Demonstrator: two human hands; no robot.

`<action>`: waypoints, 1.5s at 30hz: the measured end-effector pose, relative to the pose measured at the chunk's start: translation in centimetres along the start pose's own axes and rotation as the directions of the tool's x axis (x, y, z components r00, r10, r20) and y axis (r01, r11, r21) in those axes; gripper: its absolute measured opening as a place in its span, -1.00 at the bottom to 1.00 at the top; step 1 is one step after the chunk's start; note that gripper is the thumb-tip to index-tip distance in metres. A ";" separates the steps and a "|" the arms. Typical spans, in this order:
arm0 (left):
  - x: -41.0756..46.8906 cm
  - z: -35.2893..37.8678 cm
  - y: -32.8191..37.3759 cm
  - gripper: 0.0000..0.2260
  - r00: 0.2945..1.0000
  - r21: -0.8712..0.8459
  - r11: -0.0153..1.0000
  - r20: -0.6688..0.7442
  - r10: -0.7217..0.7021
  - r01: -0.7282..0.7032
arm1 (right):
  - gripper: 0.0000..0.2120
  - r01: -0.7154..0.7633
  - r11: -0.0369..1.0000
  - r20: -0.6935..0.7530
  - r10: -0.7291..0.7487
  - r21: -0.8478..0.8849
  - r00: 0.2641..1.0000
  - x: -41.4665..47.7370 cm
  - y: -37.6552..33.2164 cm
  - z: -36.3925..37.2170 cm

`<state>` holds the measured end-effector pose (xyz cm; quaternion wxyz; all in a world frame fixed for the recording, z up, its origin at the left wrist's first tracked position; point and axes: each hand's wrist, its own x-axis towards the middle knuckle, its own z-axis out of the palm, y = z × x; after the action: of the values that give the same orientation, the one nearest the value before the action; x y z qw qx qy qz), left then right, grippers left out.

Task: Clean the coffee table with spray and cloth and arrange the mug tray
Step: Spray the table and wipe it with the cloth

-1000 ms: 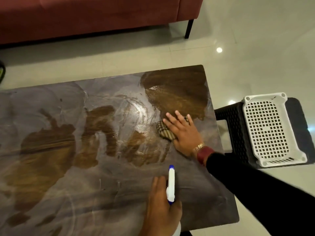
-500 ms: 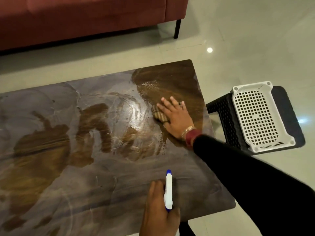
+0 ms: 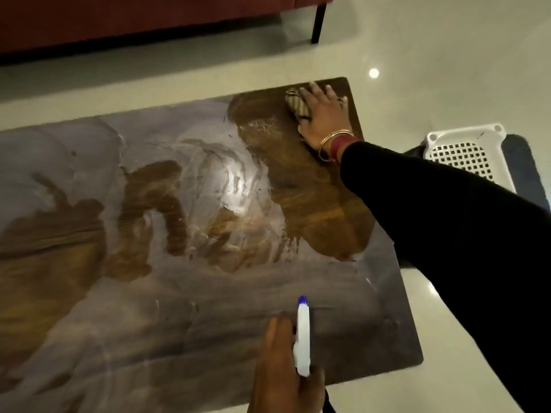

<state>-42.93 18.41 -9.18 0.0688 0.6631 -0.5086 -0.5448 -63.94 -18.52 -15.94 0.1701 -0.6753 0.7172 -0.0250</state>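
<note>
Right hand [image 3: 323,116] flat, fingers spread, pressing the striped cloth [image 3: 298,106] into the far right corner of the surface [image 3: 208,308]. Left hand [image 3: 283,371] near the front edge, wrapped around the spray bottle [image 3: 302,338], nozzle pointing away. The hazy film runs leftward along the long axis, so the next wipe likely pulls left and back. White tray [image 3: 465,153] sits off to the right on a dark stool [image 3: 524,162]

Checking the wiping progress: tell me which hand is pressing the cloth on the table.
The right hand, stretched to the table's far right corner, presses the striped cloth flat. The left hand, near the front edge, holds the white spray bottle.
</note>
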 end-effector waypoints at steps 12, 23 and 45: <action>-2.3 0.0 1.9 -0.68 0.971 -0.006 0.984 -0.161 0.176 -0.179 | -0.23 0.072 0.997 0.014 -0.072 -0.006 0.997 -10.5 5.2 1.0; -4.1 1.7 3.1 -0.55 0.979 0.008 0.990 -0.150 0.140 -0.140 | -0.25 0.326 0.945 0.090 -0.326 0.020 0.941 -24.0 4.7 4.2; -8.9 3.3 -1.0 -0.78 0.955 -0.026 0.959 -0.095 0.280 -0.283 | -0.22 0.061 0.991 0.010 -0.063 0.120 0.998 -24.5 8.9 3.3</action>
<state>-43.93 27.06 -5.34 0.1817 0.6064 -0.5832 -0.5090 -70.82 6.85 -16.24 0.2142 -0.6860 0.6920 -0.0686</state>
